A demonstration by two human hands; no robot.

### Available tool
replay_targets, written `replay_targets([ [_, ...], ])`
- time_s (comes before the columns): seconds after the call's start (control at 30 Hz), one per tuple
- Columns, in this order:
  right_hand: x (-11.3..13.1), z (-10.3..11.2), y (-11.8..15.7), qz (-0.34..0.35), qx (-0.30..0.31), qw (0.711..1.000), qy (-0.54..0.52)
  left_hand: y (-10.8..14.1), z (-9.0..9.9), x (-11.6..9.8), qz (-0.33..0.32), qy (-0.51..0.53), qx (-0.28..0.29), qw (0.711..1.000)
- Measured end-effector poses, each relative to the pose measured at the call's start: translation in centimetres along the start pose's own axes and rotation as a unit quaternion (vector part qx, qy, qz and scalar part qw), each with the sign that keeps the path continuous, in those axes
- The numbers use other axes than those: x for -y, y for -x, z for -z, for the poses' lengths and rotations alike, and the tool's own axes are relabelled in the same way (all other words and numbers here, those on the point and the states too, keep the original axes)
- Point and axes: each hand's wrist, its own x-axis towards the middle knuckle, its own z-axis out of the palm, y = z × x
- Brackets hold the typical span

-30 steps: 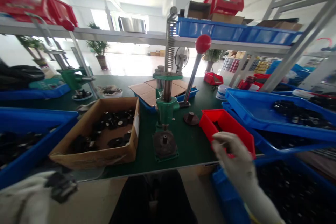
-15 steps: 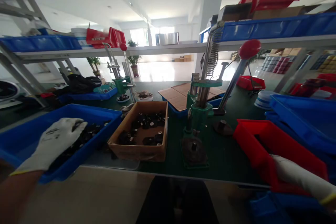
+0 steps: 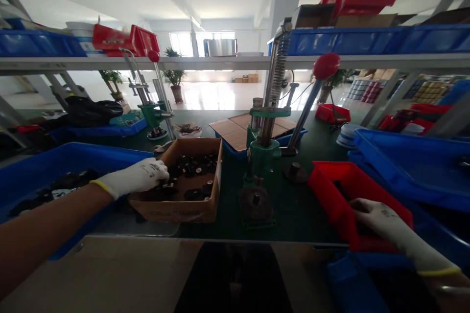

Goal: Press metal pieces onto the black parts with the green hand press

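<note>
My left hand [image 3: 141, 176], in a white glove, reaches over the left edge of a cardboard box [image 3: 198, 211] holding black parts [image 3: 198, 166]. Its fingers curl down at those parts; what they hold is hidden. My right hand [image 3: 374, 212], gloved too, is inside the red bin [image 3: 330, 171] on the right. Its fingers are bent downward, with the tips and anything between them hidden. Between the hands stands a green hand press [image 3: 264, 156] with a red ball on its lever [image 3: 326, 66]. More black parts lie in the blue bin [image 3: 110, 154] at the left.
A second press [image 3: 154, 112] stands back left. Behind the near press, flat cardboard [image 3: 235, 129] lies on a blue tray. Blue bins [image 3: 414, 156] are stacked at the right. A shelf [image 3: 220, 62] crosses above the green table [image 3: 293, 215]. A round dark base [image 3: 295, 172] sits beside the press.
My left hand has moved right from the blue bin to the cardboard box. My right hand has lifted somewhat, and more of it shows above the red bin. The view has shifted a little.
</note>
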Motion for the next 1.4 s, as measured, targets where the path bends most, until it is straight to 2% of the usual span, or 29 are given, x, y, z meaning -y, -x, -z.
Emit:
replay_targets([
  [0.07,0.6,0.1,0.8,-0.060,0.101,0.991,-0.065,-0.2,0.1,0.2,0.022,0.055,-0.046,0.997],
  [0.1,0.8,0.2,1.1,-0.075,0.119,0.986,-0.091,-0.2,0.3,0.1,0.034,0.097,-0.084,0.991],
  [0.17,1.2,0.3,1.4,-0.069,0.100,0.987,-0.108,0.3,0.9,-1.2,0.065,0.226,-0.166,0.958],
  [0.23,1.5,0.5,1.6,-0.045,0.079,0.991,-0.096,1.5,1.3,-3.8,0.093,0.365,-0.221,0.900],
  [0.27,1.7,0.8,1.6,-0.035,0.064,0.994,-0.081,2.4,1.2,-5.5,0.105,0.424,-0.227,0.871],
  [0.33,2.2,1.5,1.8,-0.028,0.009,0.998,-0.048,4.3,0.1,-9.4,0.112,0.549,-0.247,0.791],
  [0.4,3.1,2.2,2.1,-0.018,-0.070,0.997,-0.038,6.2,-2.5,-13.5,0.148,0.675,-0.186,0.699],
  [0.43,3.8,2.4,2.3,-0.008,-0.104,0.994,-0.043,7.0,-4.2,-15.4,0.170,0.705,-0.142,0.674],
  [0.47,4.6,2.4,2.6,0.007,-0.128,0.990,-0.062,7.5,-6.1,-17.2,0.182,0.720,-0.089,0.663],
  [0.53,6.9,1.8,3.4,0.048,-0.134,0.980,-0.141,7.9,-10.0,-20.1,0.201,0.737,-0.036,0.645],
  [0.6,9.7,-0.1,4.4,0.084,-0.079,0.966,-0.230,7.4,-13.2,-22.0,0.202,0.743,-0.017,0.637],
  [0.67,12.8,-2.9,5.4,0.108,0.021,0.952,-0.285,6.1,-15.5,-22.9,0.196,0.744,-0.001,0.639],
  [0.73,15.6,-6.2,6.2,0.121,0.112,0.939,-0.301,4.5,-16.8,-22.8,0.176,0.714,-0.036,0.677],
  [0.83,18.5,-10.9,6.6,0.134,0.166,0.927,-0.308,2.2,-17.7,-21.9,0.121,0.610,-0.161,0.766],
  [0.87,19.1,-12.1,6.6,0.135,0.169,0.928,-0.304,1.7,-17.8,-21.6,0.109,0.581,-0.188,0.785],
  [0.93,19.8,-13.8,6.4,0.136,0.165,0.931,-0.295,0.8,-17.9,-21.3,0.099,0.567,-0.196,0.794],
  [1.03,20.0,-14.7,6.1,0.146,0.145,0.938,-0.279,-0.2,-17.6,-21.6,0.088,0.597,-0.191,0.774],
  [1.27,19.1,-14.0,6.8,0.186,0.132,0.938,-0.261,-2.5,-16.0,-22.9,0.119,0.684,-0.215,0.687],
  [1.4,18.6,-13.8,7.1,0.216,0.103,0.938,-0.249,-4.2,-15.5,-22.9,0.114,0.705,-0.250,0.654],
])
